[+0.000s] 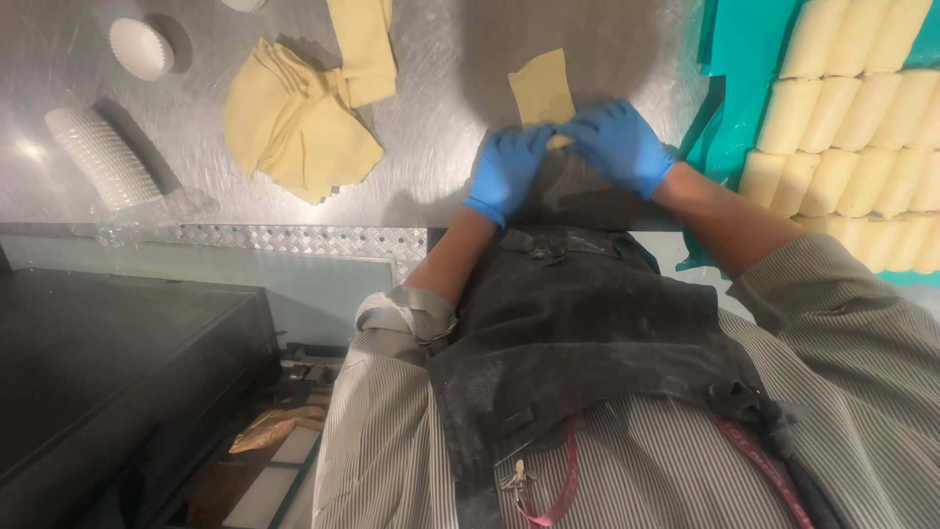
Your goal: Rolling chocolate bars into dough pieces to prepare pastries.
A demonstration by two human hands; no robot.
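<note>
Right now we see a pale yellow dough sheet (541, 86) lying flat on the steel worktable (431, 59), its long axis running from six toward twelve o'clock, away from our body. Its near end sits under our fingertips; the far end lies bare on the metal. Both hands wear blue gloves. Our left hand (506, 172) comes in from seven o'clock and our right hand (621, 145) from four o'clock, and the fingertips meet on the sheet's near edge, pinching or curling it. Neither hand is clenched in a fist; both press on the dough with fingers bent. We cannot tell whether the edge is already folded over, since the fingers hide it. The two hands are about equally near, the sheet stretching off toward twelve o'clock from both.

At nine to ten o'clock of the sheet lies a loose pile of dough sheets (299, 122). Farther out at ten o'clock stand white fluted paper cups (140, 47) and a toppled stack of cups (103, 157). At three o'clock, rolled dough pieces (842, 108) lie in rows on a teal tray (744, 59).
</note>
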